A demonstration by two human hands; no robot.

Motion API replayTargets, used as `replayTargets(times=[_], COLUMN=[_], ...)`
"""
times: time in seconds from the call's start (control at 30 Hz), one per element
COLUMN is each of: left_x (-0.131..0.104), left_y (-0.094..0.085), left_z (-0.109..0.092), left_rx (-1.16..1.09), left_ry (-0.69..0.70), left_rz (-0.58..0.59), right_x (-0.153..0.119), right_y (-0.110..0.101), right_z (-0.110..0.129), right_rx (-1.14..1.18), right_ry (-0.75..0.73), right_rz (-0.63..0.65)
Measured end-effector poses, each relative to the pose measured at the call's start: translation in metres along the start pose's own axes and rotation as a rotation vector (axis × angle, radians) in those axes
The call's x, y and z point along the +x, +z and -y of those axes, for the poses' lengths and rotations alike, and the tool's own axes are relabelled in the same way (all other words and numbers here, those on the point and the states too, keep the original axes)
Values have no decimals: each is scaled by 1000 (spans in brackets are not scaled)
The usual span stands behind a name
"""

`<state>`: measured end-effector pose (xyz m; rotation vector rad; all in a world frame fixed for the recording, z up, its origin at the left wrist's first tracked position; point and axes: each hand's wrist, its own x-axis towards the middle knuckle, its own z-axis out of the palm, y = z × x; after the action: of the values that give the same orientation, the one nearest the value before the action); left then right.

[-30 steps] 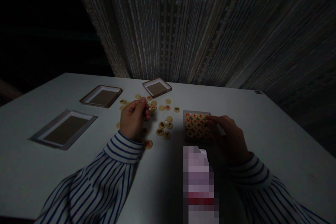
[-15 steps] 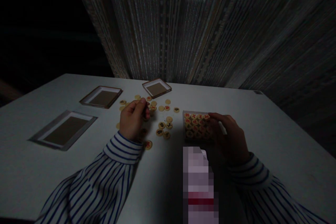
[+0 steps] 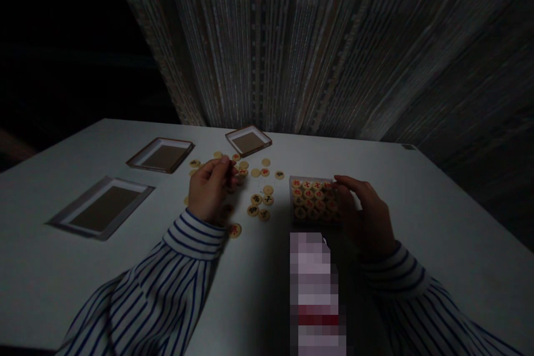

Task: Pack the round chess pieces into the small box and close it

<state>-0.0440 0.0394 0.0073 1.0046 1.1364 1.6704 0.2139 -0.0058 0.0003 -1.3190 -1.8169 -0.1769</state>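
Note:
My left hand (image 3: 209,188) hovers over a loose scatter of round Chinese chess pieces (image 3: 256,199), with red or black characters on some. Its fingers are curled together, thumb against index, and whatever they pinch is hidden. To the right, an open box (image 3: 291,200) holds rows of the same pieces, mostly red characters toward the back. Beside the box's right edge is my right hand (image 3: 369,217), fingers apart and slightly bent, the index fingertip at the far right corner. The lower fingers lie in shadow, so whether they touch the box is unclear.
On the white table (image 3: 421,222), a grey-rimmed shallow tray (image 3: 144,194) and a brown-rimmed tray (image 3: 189,150) lie at left. Another brown-rimmed tray (image 3: 269,143) is behind the pieces. A striped curtain (image 3: 267,44) hangs behind. A pixelated patch covers the lower middle.
My right index fingertip has lifted slightly and shifted right, off the corner piece in the box. My left hand has barely moved.

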Motion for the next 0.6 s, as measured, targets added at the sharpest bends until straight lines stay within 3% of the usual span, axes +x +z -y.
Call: replayTargets(times=[0.6], left_x=[3], left_y=[-3], left_z=[-9], left_rx=[-51], left_ry=[27], left_rz=[-30], right_x=[0], right_y=[0], right_z=[0], right_rx=[6], right_ry=[-68], right_rz=[12])
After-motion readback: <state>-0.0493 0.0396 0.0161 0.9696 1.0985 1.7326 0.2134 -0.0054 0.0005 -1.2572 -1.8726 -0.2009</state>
